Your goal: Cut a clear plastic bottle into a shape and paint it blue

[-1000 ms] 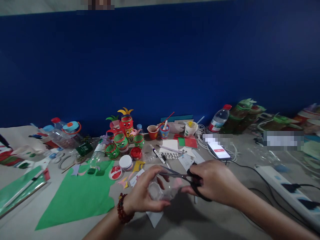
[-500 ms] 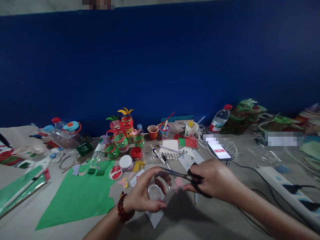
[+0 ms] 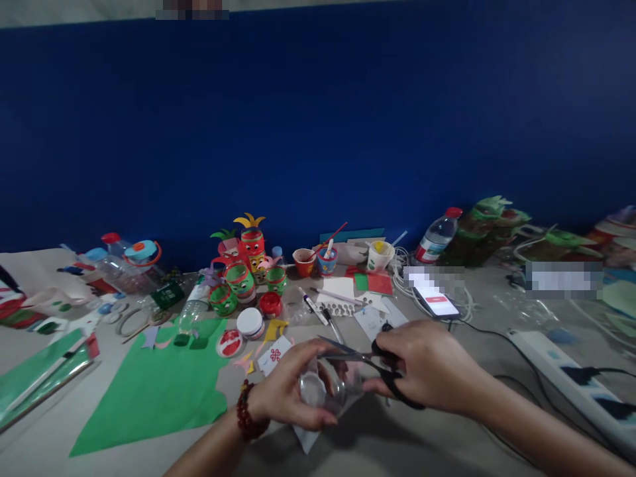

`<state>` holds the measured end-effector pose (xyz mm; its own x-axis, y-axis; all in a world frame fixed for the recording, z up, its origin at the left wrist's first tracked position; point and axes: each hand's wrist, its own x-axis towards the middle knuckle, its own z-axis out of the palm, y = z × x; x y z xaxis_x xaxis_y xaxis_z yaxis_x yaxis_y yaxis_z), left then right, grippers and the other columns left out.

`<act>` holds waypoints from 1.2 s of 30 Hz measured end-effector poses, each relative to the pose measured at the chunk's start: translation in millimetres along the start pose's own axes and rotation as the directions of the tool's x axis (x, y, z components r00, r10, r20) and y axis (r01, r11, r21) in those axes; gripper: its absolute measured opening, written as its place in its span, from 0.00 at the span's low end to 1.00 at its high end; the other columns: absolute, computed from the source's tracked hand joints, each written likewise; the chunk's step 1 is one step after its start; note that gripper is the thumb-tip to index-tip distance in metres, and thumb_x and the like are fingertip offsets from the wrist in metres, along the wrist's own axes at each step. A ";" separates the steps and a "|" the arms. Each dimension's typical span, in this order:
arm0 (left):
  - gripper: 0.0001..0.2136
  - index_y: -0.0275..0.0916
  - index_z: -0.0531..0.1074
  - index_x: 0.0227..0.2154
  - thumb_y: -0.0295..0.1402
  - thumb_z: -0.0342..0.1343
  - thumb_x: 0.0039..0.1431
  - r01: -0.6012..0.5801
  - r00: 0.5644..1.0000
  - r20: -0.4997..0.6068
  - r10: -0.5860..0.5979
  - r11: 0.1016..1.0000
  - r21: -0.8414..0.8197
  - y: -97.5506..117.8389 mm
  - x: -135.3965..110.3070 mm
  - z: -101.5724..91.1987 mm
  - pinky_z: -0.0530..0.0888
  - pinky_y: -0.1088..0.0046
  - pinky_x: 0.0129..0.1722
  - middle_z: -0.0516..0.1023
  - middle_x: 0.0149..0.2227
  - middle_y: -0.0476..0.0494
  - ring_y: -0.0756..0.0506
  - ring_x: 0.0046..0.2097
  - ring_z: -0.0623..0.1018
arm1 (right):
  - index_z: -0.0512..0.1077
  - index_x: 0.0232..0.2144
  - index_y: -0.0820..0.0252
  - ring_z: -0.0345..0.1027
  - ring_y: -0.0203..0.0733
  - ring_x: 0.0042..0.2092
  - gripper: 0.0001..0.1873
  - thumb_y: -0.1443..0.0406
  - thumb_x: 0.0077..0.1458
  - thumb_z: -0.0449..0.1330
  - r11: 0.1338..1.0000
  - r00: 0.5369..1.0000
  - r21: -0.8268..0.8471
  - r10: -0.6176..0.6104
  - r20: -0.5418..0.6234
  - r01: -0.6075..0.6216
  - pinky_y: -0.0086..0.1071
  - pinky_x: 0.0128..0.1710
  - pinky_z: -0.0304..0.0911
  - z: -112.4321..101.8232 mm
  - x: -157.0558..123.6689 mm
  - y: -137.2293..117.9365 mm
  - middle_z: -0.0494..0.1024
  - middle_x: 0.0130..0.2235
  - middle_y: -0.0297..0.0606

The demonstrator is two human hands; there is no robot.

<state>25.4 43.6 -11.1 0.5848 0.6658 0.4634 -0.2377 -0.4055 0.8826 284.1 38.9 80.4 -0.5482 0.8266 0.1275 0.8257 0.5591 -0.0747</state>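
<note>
My left hand (image 3: 293,387), with a dark red bead bracelet (image 3: 249,412) at the wrist, is wrapped round a clear plastic bottle piece (image 3: 330,391). My right hand (image 3: 427,364) grips black-handled scissors (image 3: 360,358) by their loops. The blades are parted and lie against the upper edge of the plastic, pointing toward my left hand. Whether both blades straddle the edge is hard to tell. Below my left hand a white paper piece (image 3: 307,437) lies on the table. A card with a red pattern (image 3: 275,356) lies just beyond my left hand.
Green paper (image 3: 154,391) covers the left. Painted cups (image 3: 239,278), a white-lidded jar (image 3: 250,323) and pens (image 3: 313,308) stand or lie behind my hands. To the right are a lit phone (image 3: 434,295), a red-capped bottle (image 3: 440,233) and a power strip (image 3: 561,377) with cables.
Both hands have shifted slightly right with the plastic piece and scissors. The scissor blades are wider apart, and more of the red-patterned card shows.
</note>
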 end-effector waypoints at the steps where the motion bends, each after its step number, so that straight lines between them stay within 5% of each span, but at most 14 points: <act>1: 0.41 0.47 0.63 0.60 0.44 0.72 0.42 -0.011 1.000 0.001 0.011 1.000 0.002 -1.3 -0.5 0.5 0.80 0.69 0.33 0.72 0.51 0.33 0.45 0.36 0.79 | 0.72 0.22 0.56 0.71 0.43 0.26 0.23 0.44 0.52 0.60 1.000 1.000 0.003 0.003 0.017 -0.003 0.34 0.27 0.43 -2.1 0.7 -2.4 0.77 0.22 0.36; 10: 0.35 0.38 0.69 0.54 0.45 0.72 0.42 0.146 0.989 0.042 -0.141 0.974 -0.173 8.3 0.7 -1.2 0.79 0.67 0.35 0.75 0.45 0.34 0.43 0.37 0.78 | 0.69 0.20 0.57 0.70 0.41 0.26 0.24 0.45 0.53 0.60 0.999 0.996 0.032 -0.029 0.080 0.026 0.34 0.27 0.41 -4.8 6.7 -1.5 0.77 0.22 0.35; 23: 0.33 0.38 0.72 0.52 0.40 0.74 0.41 0.219 0.974 0.180 -0.141 0.799 -0.560 13.2 4.5 2.2 0.76 0.71 0.36 0.77 0.44 0.36 0.42 0.41 0.79 | 0.69 0.18 0.57 0.64 0.36 0.21 0.27 0.44 0.58 0.57 0.984 0.979 0.045 -0.166 -0.119 0.173 0.33 0.25 0.43 7.8 0.4 12.2 0.72 0.17 0.34; 36: 0.36 0.34 0.72 0.51 0.43 0.74 0.37 0.374 0.925 0.281 -0.258 0.758 -0.535 9.6 2.6 3.0 0.76 0.70 0.34 0.79 0.42 0.33 0.43 0.37 0.79 | 0.72 0.21 0.57 0.69 0.39 0.26 0.24 0.44 0.50 0.63 0.992 0.986 0.106 -0.076 0.150 0.061 0.33 0.26 0.40 -10.5 8.9 -8.4 0.78 0.23 0.35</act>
<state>27.0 39.6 -1.7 0.8196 0.5443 0.1787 -0.3765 0.2766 0.8841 273.7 40.8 92.5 -0.6234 0.7817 -0.0173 0.7721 0.6119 -0.1715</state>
